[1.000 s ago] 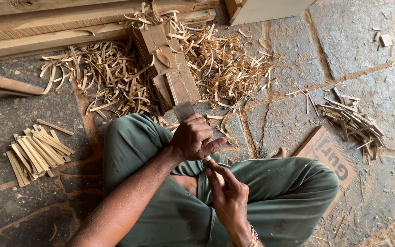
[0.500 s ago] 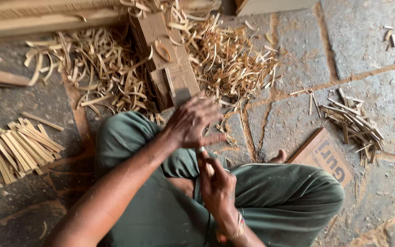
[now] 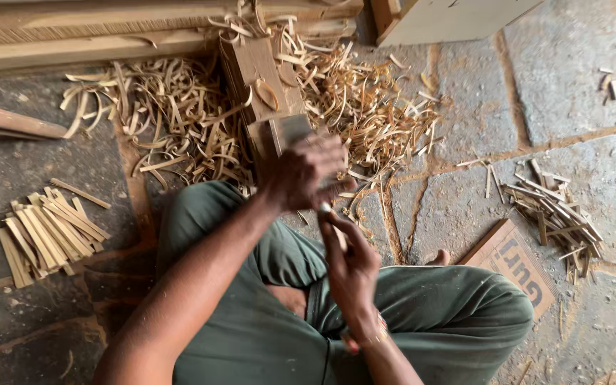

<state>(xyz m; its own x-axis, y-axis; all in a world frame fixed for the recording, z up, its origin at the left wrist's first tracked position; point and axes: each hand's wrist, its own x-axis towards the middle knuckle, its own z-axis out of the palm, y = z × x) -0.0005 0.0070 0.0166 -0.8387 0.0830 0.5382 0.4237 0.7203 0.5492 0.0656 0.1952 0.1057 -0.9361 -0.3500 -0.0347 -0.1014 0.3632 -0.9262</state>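
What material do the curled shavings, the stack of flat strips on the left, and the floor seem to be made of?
Curled shavings: probably bamboo or light wood, raw and unfinished; pale tan, thin, springy curls.
Stack of flat strips: seemingly the same material, split into straight slats, matt, with no coating visible.
Floor: grey stone slabs, rough and dull, with reddish joints between them.

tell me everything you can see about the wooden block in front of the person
The wooden block is a brown, squarish length of timber lying flat on the stone floor, running away from the person toward the planks at the top. Pale curled shavings heap on both sides, and one curl lies on its top face. Its near end is partly hidden behind the blurred left hand.
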